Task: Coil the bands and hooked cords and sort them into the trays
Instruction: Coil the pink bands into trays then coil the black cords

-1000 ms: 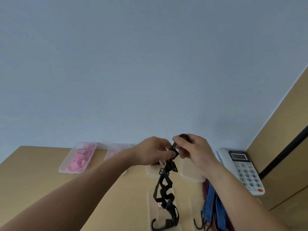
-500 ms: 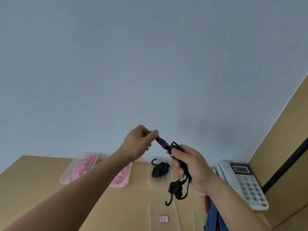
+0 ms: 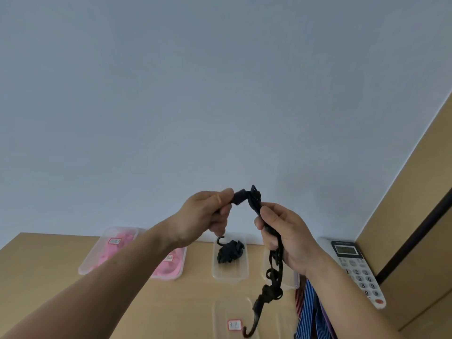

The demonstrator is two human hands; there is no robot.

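Hands closer than 0.5 s ago; you've folded hooked cord (image 3: pixel 253 200) into peak btwn them. Your left hand (image 3: pixel 205 216) pinches end, right hand (image 3: pixel 286 238) grips mid-length; tail + hook (image 3: pixel 254 319) dangle above near tray (image 3: pixel 226 310). Coil barely started.

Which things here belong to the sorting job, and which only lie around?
Job: black hooked cord, gripped by left hand and right hand; coiled cord in tray; pink bands in trays; striped bands; labelled tray.
Lying about: telephone.
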